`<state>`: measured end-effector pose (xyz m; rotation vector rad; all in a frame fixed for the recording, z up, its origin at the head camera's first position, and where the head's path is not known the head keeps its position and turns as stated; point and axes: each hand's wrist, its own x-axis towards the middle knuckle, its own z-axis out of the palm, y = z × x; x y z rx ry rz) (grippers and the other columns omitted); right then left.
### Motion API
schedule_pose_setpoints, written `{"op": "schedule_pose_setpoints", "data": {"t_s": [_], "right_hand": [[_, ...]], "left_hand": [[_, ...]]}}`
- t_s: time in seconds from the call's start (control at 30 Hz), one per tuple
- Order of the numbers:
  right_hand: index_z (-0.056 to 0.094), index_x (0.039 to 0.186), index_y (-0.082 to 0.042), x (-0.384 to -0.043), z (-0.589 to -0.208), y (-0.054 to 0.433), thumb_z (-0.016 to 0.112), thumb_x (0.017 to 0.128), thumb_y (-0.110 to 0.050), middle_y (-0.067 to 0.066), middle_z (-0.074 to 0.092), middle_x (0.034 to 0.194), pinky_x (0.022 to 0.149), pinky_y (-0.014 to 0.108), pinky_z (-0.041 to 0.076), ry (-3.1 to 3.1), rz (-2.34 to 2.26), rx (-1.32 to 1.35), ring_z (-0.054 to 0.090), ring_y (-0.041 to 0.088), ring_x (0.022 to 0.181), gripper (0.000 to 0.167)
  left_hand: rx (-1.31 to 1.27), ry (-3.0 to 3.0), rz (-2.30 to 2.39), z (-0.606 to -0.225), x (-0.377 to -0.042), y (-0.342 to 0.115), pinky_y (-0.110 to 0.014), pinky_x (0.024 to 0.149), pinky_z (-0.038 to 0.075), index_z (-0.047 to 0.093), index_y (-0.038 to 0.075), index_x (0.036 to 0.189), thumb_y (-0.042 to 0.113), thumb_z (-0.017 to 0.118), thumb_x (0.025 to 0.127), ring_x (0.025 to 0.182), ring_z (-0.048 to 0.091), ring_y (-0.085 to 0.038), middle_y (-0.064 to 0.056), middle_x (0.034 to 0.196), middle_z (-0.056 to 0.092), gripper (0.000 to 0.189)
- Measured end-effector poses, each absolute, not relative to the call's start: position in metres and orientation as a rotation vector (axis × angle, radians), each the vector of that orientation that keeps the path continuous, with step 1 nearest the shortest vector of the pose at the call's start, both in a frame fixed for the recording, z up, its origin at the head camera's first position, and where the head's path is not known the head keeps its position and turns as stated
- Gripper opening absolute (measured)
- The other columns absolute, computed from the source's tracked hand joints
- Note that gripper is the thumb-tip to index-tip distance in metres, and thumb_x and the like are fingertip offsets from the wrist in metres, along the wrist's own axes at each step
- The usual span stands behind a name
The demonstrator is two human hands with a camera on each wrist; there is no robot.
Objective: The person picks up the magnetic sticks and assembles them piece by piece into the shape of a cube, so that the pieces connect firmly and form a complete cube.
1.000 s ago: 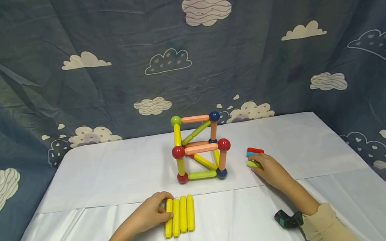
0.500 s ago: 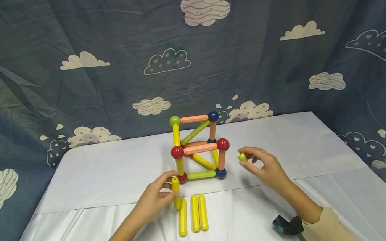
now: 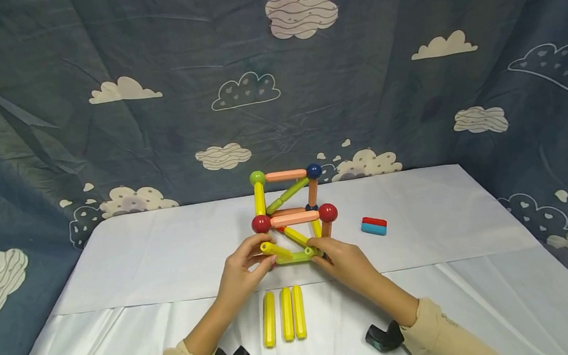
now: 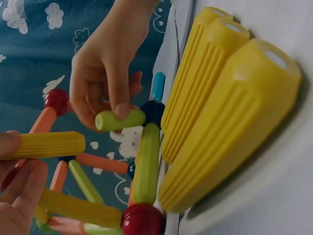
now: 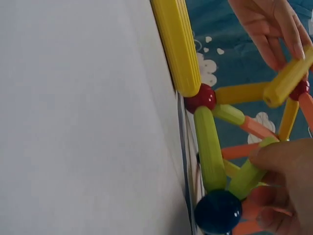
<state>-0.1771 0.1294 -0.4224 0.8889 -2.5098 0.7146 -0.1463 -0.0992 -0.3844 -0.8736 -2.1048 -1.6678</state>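
Note:
A box-like frame of magnetic sticks and balls stands mid-table, with red balls [image 3: 327, 213] at its upper front corners. My left hand [image 3: 241, 268] pinches a long yellow stick [image 3: 276, 250] in front of the frame's left side, its free end pointing toward the right hand. Thumb and fingers of my right hand [image 3: 344, 257] pinch a short green stick [image 5: 249, 178]. One end of that stick is right at the dark blue ball [image 5: 218, 211] of the lower front right corner. A longer green stick [image 4: 146, 164] runs along the frame's bottom front edge.
Several loose yellow sticks [image 3: 269, 320] lie in front of the frame, near the forearms. To its right, a red stick [image 3: 374, 220] and a blue stick [image 3: 373, 229] lie side by side. A dark cloud-patterned curtain [image 3: 178, 130] hangs behind the table.
The left hand has lifted a yellow stick from the row and brought it up to the frame. The right hand has picked up the short green stick and carried it left to the lower corner.

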Motion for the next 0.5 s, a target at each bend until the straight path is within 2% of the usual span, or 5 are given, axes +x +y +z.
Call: {"op": "schedule_pose_setpoints", "data": {"t_s": [0.1, 0.27, 0.5], "right_hand": [[0.06, 0.107, -0.01, -0.178, -0.425, 0.125, 0.075, 0.073, -0.01, 0.0, 0.062, 0.098, 0.066, 0.022, 0.05, -2.518, 0.716, 0.85, 0.057, 0.009, 0.078, 0.037], [0.059, 0.11, -0.008, -0.177, -0.427, 0.121, 0.072, 0.075, -0.004, 0.003, 0.061, 0.1, 0.059, 0.017, 0.047, -2.527, 0.917, 0.828, 0.053, 0.008, 0.068, 0.038], [0.053, 0.117, -0.002, -0.177, -0.427, 0.117, 0.062, 0.082, 0.002, 0.012, 0.059, 0.106, 0.057, 0.02, 0.05, -2.488, 1.452, 0.852, 0.062, 0.016, 0.064, 0.037]], "left_hand": [[-0.873, -2.117, -1.66, -0.379, -0.146, -0.09, -0.032, 0.073, 0.051, 0.051, -0.009, 0.107, -0.014, 0.061, 0.077, 0.089, 0.06, -0.023, -0.02, 0.102, 0.056, 0.033], [-0.88, -2.118, -1.614, -0.384, -0.149, -0.08, -0.029, 0.072, 0.051, 0.053, -0.006, 0.104, -0.013, 0.062, 0.077, 0.09, 0.061, -0.026, -0.019, 0.1, 0.058, 0.03], [-0.87, -2.136, -1.51, -0.407, -0.164, -0.078, -0.024, 0.07, 0.051, 0.055, 0.001, 0.108, -0.004, 0.066, 0.078, 0.087, 0.061, -0.02, -0.011, 0.103, 0.058, 0.032]]}}
